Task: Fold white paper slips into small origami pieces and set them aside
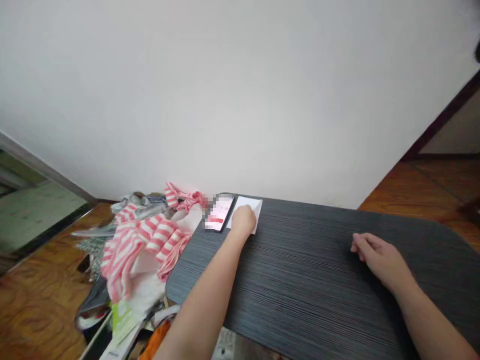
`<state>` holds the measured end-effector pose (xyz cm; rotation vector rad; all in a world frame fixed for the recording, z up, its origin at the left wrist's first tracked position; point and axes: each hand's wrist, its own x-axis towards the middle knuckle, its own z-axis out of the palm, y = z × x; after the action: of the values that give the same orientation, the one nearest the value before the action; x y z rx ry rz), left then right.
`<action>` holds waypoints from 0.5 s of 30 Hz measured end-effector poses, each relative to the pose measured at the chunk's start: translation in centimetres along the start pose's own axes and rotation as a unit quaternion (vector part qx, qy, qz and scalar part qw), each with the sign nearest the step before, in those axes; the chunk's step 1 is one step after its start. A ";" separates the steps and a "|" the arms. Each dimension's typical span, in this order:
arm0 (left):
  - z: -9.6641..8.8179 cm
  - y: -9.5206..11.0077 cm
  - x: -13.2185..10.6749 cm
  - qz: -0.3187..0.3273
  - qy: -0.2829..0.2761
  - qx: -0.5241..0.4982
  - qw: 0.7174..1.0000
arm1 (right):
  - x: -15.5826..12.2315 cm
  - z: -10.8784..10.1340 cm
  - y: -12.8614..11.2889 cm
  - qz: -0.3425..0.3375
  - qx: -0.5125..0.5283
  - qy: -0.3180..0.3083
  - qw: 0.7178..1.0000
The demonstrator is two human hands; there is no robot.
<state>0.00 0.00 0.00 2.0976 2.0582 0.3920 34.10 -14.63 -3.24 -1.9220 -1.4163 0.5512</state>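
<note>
My left hand (243, 220) reaches to the far left corner of the dark grey striped table (300, 280) and rests on a white folded paper (252, 205), its fingers curled over the sheet. A phone (219, 213) with a lit red and white screen lies just left of the paper. My right hand (375, 255) rests on the table top at the right, fingers loosely curled and holding nothing.
A heap of red and white striped cloth and plastic bags (138, 245) fills the floor left of the table. A white wall (240, 90) stands behind. Wooden floor (33, 300) shows at left and right.
</note>
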 end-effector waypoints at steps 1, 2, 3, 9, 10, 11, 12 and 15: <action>-0.1 0.0 0.0 -0.002 0.001 -0.002 1.000 | 0.0 0.0 0.0 0.000 0.003 0.001 1.000; -0.2 0.0 0.0 -0.004 0.000 -0.005 1.000 | 0.0 0.0 -0.1 0.001 0.005 0.002 1.000; -0.3 0.0 0.0 -0.005 -0.001 -0.009 1.000 | 0.0 0.0 -0.1 0.001 0.007 0.003 1.000; -0.8 -0.5 0.4 -0.007 -0.017 -0.049 0.999 | 0.3 0.2 0.5 0.001 0.011 0.001 1.000; -0.9 -0.7 0.5 -0.009 -0.018 -0.055 0.998 | 0.4 0.2 0.8 0.000 0.012 0.000 1.000; -1.0 -0.8 0.5 -0.010 -0.019 -0.061 0.998 | 0.4 0.3 1.0 0.000 0.014 0.001 1.000; -1.0 -0.9 0.6 -0.012 -0.019 -0.066 0.998 | 0.5 0.3 1.2 0.000 0.016 0.002 1.000; -1.0 -1.0 0.6 -0.017 -0.016 -0.077 0.997 | 0.5 0.4 1.5 0.003 0.015 0.004 1.000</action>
<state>-1.30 0.61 0.69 1.9649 1.9747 0.4912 34.97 -14.27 -4.59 -1.9044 -1.3899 0.5631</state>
